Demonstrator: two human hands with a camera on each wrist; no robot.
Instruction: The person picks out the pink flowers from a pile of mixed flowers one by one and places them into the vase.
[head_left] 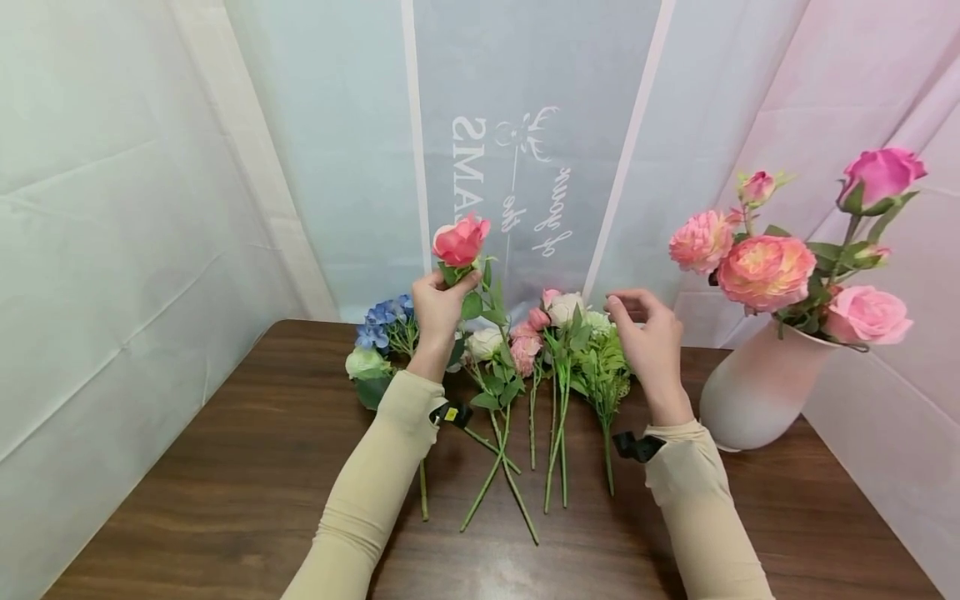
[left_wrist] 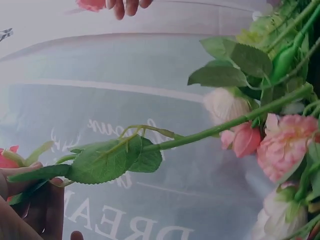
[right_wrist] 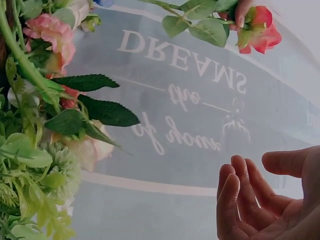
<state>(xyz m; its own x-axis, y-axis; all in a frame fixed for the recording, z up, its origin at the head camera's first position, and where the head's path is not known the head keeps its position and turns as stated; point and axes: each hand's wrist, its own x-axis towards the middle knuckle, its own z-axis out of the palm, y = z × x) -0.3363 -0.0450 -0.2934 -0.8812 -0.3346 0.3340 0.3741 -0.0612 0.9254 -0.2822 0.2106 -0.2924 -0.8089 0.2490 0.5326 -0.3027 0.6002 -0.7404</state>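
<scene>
Just under its bloom, a coral-pink rose (head_left: 460, 241) is pinched by my left hand (head_left: 438, 312). The rose's leafy green stem (left_wrist: 200, 135) slants down toward the flowers on the table. My right hand (head_left: 648, 346) hovers above the leafy green sprigs (head_left: 602, 367) with its fingers loosely bent and nothing in them; the right wrist view shows a gap between thumb and fingers. At the right stands a pink-and-white vase (head_left: 757, 387) holding a magenta rose (head_left: 883, 179), a pink rose (head_left: 870, 315) and peach-pink blooms (head_left: 767, 271).
Across the brown table (head_left: 225, 467) lie several stems with blue hydrangea (head_left: 384, 321), a pale green-white bloom (head_left: 366, 363), pink flowers (head_left: 526, 347) and white flowers (head_left: 566, 308). Their stems point toward the front edge, some crossing. A printed curtain (head_left: 517, 67) hangs behind the table.
</scene>
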